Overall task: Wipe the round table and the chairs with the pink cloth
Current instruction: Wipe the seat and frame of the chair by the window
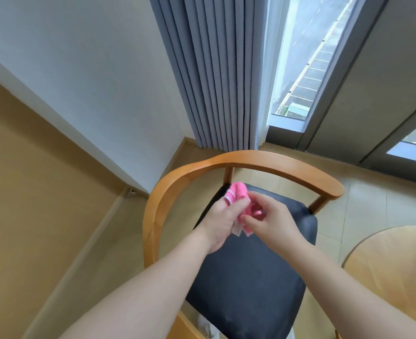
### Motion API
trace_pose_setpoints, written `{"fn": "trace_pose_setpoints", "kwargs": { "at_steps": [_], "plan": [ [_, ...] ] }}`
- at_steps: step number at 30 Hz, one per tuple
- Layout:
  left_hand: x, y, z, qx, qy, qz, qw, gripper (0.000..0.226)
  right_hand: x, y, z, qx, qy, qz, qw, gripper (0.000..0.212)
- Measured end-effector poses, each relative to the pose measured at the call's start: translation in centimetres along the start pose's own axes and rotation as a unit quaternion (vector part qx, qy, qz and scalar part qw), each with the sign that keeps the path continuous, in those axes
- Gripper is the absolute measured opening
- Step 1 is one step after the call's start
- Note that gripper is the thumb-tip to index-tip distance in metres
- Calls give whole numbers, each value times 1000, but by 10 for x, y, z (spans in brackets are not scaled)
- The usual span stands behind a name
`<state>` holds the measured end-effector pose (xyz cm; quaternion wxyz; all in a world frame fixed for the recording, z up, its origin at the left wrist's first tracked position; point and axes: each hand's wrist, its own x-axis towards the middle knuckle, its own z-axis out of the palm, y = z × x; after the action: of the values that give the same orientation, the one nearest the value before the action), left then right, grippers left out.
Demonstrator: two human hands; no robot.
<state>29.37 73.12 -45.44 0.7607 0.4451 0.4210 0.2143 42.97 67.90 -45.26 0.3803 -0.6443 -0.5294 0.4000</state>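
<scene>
Fingers of the left hand [223,220] and right hand [273,220] curl around the bunched pink cloth [242,203] above the chair [246,272] seat. Its curved wooden back rings them; the round tabletop [397,265] edge sits right.

White wall [80,57] left, grey pleated curtain [216,69] beside daylit window [307,57], beige tiled floor [373,199]

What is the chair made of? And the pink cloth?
The chair's curved frame looks like wood with a smooth, slightly shiny finish; faint grain shows. Its seat looks like dark leather or vinyl, with a soft sheen. The cloth looks like fuzzy terry fabric, bunched in both hands.
</scene>
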Motion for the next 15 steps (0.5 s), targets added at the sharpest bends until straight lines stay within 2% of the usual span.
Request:
{"fn": "trace_pose_setpoints", "kwargs": {
  "at_steps": [2,4,5,8,10,13,15],
  "plan": [
    [6,-5,-21,78,77,-7,994,29,9,7,11,57,-59,13,997,53],
    [11,-9,-48,129,129,-23,983,32,16,22,25,61,-58,32,996,61],
    [12,-10,-64,196,147,-26,969,37,19,31,31,37,-43,36,998,60],
    [19,-14,-110,465,155,25,871,40,28,59,43,-74,-43,1,996,52],
    [30,-17,-136,609,97,85,783,35,36,76,50,-139,-81,-42,986,50],
    [56,-23,-170,809,30,160,565,51,47,102,65,-225,-131,-109,959,49],
    [75,-23,-184,869,22,163,466,52,56,113,74,-232,-136,-129,954,49]
  ]
}}
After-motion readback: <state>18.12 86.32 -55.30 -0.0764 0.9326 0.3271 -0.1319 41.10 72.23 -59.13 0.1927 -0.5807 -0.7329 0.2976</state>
